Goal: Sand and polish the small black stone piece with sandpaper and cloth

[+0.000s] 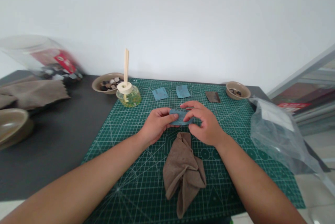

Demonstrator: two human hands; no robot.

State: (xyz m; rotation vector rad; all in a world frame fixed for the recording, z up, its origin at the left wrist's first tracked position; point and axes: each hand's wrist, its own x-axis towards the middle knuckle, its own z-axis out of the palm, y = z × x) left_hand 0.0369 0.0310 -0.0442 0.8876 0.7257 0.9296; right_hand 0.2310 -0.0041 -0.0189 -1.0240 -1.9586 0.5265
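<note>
Above the middle of the green cutting mat [115, 168], my left hand [156, 125] pinches the left end of a small blue piece [180, 117], its thumb on top. My right hand [205, 122] is at the right end of that piece, its fingers curved and touching or very near it; whether it grips is unclear. A crumpled brown cloth [184, 171] lies on the mat just below both hands. Beyond the hands lie two flat blue pieces [160, 93] [183, 91] and a dark brown piece [213, 97].
Back left stand a reed diffuser [128, 95] and a bowl of small pieces [104, 83]. Another bowl [238, 90] is back right, near a clear plastic bag [277, 133]. Farther left are brown cloth [39, 93], a bowl [15, 126] and a transparent container [39, 54].
</note>
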